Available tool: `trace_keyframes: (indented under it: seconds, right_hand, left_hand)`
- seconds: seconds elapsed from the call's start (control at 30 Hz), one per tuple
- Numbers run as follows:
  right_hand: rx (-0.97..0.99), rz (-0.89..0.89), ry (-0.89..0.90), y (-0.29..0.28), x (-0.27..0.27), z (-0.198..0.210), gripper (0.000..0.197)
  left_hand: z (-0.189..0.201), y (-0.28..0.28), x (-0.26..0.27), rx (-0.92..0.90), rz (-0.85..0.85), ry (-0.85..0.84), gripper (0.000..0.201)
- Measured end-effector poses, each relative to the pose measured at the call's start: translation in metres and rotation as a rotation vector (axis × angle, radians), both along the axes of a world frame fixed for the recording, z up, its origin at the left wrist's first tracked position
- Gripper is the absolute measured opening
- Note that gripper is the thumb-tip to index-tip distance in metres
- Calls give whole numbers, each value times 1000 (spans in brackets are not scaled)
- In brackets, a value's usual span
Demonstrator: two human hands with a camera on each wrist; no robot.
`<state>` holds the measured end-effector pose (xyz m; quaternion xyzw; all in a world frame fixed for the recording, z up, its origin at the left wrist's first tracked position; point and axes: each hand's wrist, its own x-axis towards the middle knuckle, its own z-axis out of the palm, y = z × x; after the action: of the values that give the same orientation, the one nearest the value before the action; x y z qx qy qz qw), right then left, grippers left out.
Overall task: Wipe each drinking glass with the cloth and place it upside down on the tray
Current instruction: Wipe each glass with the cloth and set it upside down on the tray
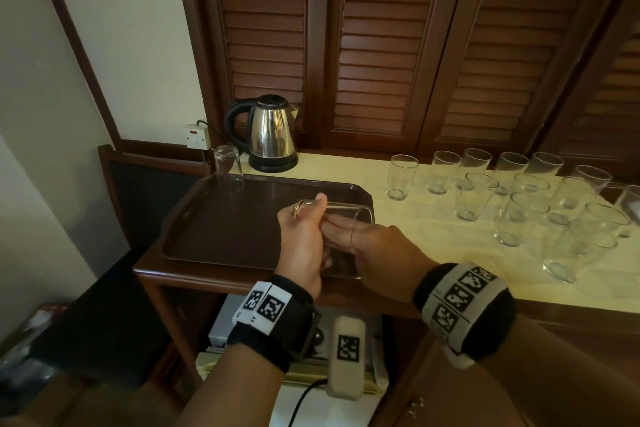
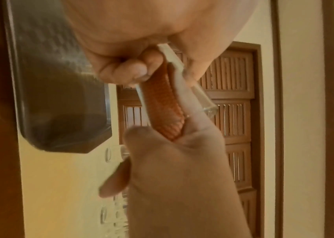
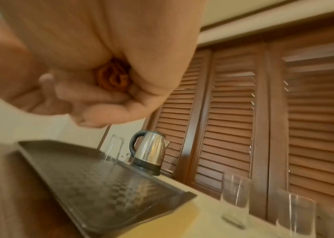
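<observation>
over the near right corner of the brown tray (image 1: 221, 218), the wiping step is live. the left hand (image 1: 304, 239) is wrapped around the base end of a drinking glass (image 1: 346, 218) held on its side, thumb up along the wall, and the right hand (image 1: 388, 253) has its fingers pushed in through the mouth. from the left wrist view an orange cloth (image 2: 166, 109) shows inside the glass, pressed against the wall by those fingers, and the right wrist view shows a wad of the same cloth bunched in the curled palm. so the right hand is clamped on the cloth, the left is clamped on the glass, and the glass is in the air, not yet on the tray.

one glass (image 1: 227, 166) already stands mouth-down at the tray's far left corner, beside the kettle (image 1: 270, 132). a crowd of upright glasses (image 1: 512, 194) waits on the pale counter (image 1: 398, 218) to the right, so this looks like an early stage.

next, probably, the cloth comes out, the outside may get a pass, though whether that is already done is hard to say. then the left hand must turn the glass rim-down and set it near the first, softly, since glass on a hard tray can chip or slide.
</observation>
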<state>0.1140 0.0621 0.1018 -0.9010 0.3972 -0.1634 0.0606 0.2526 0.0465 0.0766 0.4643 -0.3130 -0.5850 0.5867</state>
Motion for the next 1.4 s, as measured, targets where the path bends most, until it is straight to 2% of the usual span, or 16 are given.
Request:
trace_keyframes:
  seconds: [0.1,0.2,0.37,0.43,0.5,0.57,0.63,0.73,0.8,0.93,1.0,1.13,1.2,1.3,1.37,1.4]
  right_hand:
    - [407,-26,-432,8,1,12,35]
    - [716,-45,-652,11,-4,20,34]
    - [57,-39,26,5,0,6,73]
    - [114,-10,-117,7,2,3,62]
    - [429,-3,-460,12,0,10,38]
    - [637,-34,-607,15,-3,15,34]
    - [493,-63,-459,14,-5,11,42]
    - [48,-9,-15,14,0,3,67]
    - [112,4,-143,15,5,4,62]
    - [643,-46,-655,20,1,13,25]
    - [566,-58,-585,19,-2,10,29]
    - [27,-17,-62,14,-1,3,72]
    - [172,13,-271,17,0,5,63]
    - [652,-3,-704,23,-3,14,37]
    - [632,-17,-676,20,-8,14,43]
    - [457,-29,-528,17,-9,13,52]
  left_hand:
    - [1,6,-6,-69,48,84,39]
    - [-2,8,-8,-115,54,74,40]
    - [-1,2,2,7,-36,-38,44]
    - [1,7,-1,-37,-27,41,45]
    - [1,12,-6,-99,9,147,53]
    - [-1,14,-8,-135,10,190,64]
    - [-2,13,-4,-107,-9,119,60]
    - [-4,10,3,-20,-22,81,43]
    - [-1,13,2,-61,2,127,38]
    - [4,19,-3,-192,44,187,53]
    - [8,18,0,-171,5,69,51]
    - [12,14,4,-32,-38,-14,39]
    - [13,15,0,-66,-23,20,37]
    - [15,18,-5,-169,-22,81,43]
    - [16,17,-4,-185,-41,39,41]
    - [16,15,-3,-154,-53,-1,38]
